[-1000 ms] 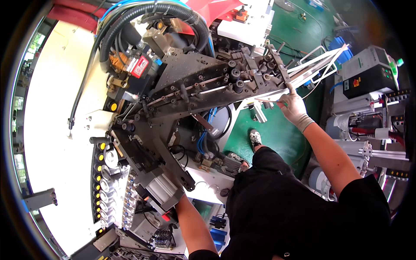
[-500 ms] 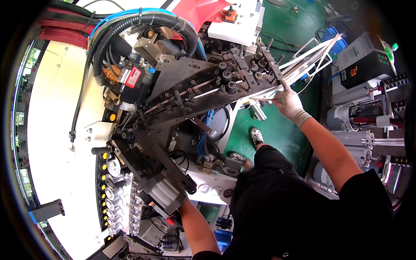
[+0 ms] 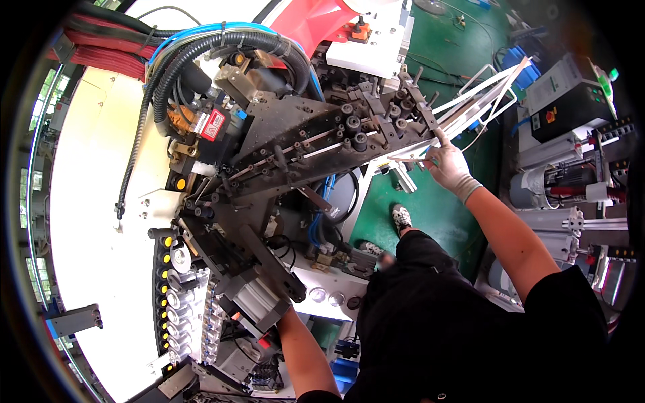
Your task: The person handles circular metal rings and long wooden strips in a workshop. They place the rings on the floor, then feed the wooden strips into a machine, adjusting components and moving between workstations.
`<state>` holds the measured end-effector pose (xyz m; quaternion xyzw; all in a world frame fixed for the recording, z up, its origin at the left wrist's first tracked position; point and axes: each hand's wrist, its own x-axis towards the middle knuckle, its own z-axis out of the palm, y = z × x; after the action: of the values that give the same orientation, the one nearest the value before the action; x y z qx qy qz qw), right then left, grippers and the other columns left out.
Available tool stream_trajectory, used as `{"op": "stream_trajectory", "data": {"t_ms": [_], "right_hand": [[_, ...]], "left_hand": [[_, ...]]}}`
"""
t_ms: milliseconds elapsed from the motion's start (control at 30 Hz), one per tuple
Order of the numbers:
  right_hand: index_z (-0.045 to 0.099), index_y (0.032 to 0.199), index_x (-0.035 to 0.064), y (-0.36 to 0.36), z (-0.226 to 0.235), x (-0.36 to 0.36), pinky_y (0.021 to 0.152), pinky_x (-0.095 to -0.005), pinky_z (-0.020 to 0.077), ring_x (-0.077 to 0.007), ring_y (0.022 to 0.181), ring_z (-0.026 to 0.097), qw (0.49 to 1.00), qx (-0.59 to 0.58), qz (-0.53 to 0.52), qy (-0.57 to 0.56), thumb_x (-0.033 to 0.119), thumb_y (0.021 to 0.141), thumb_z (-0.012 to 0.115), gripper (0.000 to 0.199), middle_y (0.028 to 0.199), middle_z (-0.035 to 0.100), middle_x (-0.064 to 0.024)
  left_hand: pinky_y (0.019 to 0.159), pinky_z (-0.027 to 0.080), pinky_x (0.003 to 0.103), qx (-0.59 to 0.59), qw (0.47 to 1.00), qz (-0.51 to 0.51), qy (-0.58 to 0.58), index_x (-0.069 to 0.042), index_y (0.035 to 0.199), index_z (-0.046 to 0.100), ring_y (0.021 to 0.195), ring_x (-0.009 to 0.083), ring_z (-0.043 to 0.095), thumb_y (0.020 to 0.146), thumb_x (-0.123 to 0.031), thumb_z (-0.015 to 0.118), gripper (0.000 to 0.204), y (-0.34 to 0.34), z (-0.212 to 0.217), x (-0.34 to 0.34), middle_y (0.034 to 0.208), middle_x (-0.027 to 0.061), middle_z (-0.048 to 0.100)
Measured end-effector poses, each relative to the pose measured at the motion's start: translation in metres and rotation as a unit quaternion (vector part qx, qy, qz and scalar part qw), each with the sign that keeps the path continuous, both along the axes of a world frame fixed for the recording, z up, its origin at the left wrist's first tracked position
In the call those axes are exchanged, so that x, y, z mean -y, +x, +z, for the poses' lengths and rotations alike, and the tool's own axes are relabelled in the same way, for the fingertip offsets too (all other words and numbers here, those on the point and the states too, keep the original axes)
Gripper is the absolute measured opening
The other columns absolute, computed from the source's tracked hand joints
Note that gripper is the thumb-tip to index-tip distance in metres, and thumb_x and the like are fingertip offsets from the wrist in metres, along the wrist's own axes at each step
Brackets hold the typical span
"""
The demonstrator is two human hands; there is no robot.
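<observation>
My right hand [image 3: 449, 165], in a white glove, is at the far right end of a dark metal feed frame [image 3: 275, 181]. Its index finger stretches up against the frame's end plate [image 3: 418, 101], while the other fingers close round a thin, light-coloured rod [image 3: 408, 159] that sticks out to the left. What kind of rod it is I cannot make out. My left forearm [image 3: 302, 349] reaches up beneath a grey pneumatic cylinder [image 3: 255, 302] at the frame's lower end; the machine hides that hand and its fingers. Black rollers [image 3: 353, 123] stand on top of the frame.
Black corrugated hoses and a blue tube [image 3: 201, 31] arch over the back left. A row of yellow-capped knobs [image 3: 163, 289] lines the cream table [image 3: 87, 201]. White rails [image 3: 480, 101] run off past my right hand. Pressure gauges [image 3: 336, 298] face me; machinery with a control box [image 3: 568, 101] stands right.
The whole view has shifted slightly, with the machine a little further right and down. Both arms keep the same places at the frame, and the thin rod is still in my right hand.
</observation>
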<state>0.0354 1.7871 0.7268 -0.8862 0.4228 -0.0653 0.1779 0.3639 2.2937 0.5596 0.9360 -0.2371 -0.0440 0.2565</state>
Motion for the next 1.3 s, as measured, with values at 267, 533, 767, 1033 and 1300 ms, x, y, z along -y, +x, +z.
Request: {"op": "stream_trajectory", "data": {"t_ms": [267,533,767,1033,1300], "right_hand": [[0.081,0.094,0.0104,-0.002,-0.008,0.002,0.1,-0.0477,0.0571,-0.0404,0.11,0.072,1.0,0.03,0.007,0.002,0.013,0.083,0.077,0.012,0.167,0.042,-0.0188],[0.078,0.09,0.0111,0.0,-0.005,0.0,0.102,-0.0452,0.0565,-0.0423,0.116,0.07,0.999,0.049,0.008,-0.004,0.007,0.08,0.077,0.011,0.162,0.046,-0.0256],[0.077,0.097,0.0117,-0.003,-0.009,0.001,0.101,-0.0453,0.0569,-0.0413,0.116,0.071,0.999,0.033,0.024,-0.025,0.013,0.084,0.079,0.013,0.161,0.046,-0.0278],[0.08,0.097,0.0112,-0.002,-0.014,0.003,0.107,-0.0437,0.0548,-0.0389,0.126,0.067,1.0,0.006,0.001,-0.002,0.017,0.085,0.081,0.014,0.169,0.04,-0.019],[0.079,0.097,0.0118,-0.001,-0.011,0.002,0.107,-0.0456,0.0547,-0.0411,0.126,0.067,1.0,0.001,0.008,-0.012,0.019,0.087,0.081,0.013,0.168,0.04,-0.0226]], "left_hand": [[0.125,0.039,0.045,0.005,1.0,-0.004,0.004,-0.002,0.157,0.046,0.146,0.033,0.05,0.105,-0.026,0.063,0.059,0.002,0.005,0.002,0.159,0.0195,0.049],[0.126,0.039,0.046,0.007,1.0,-0.006,0.002,-0.002,0.157,0.047,0.147,0.0333,0.05,0.105,-0.028,0.063,0.059,0.003,0.005,0.003,0.159,0.0199,0.049],[0.126,0.038,0.046,0.012,1.0,-0.006,0.005,-0.002,0.157,0.047,0.147,0.0336,0.05,0.106,-0.029,0.063,0.06,0.006,0.006,0.004,0.159,0.0202,0.049],[0.126,0.038,0.047,0.012,1.0,-0.002,0.006,-0.002,0.157,0.048,0.148,0.034,0.05,0.106,-0.03,0.063,0.06,0.004,0.007,0.0,0.16,0.0206,0.049],[0.127,0.037,0.047,0.015,1.0,0.004,0.002,-0.002,0.156,0.049,0.148,0.0344,0.049,0.106,-0.031,0.062,0.06,0.004,0.008,0.002,0.16,0.0209,0.049]]}}
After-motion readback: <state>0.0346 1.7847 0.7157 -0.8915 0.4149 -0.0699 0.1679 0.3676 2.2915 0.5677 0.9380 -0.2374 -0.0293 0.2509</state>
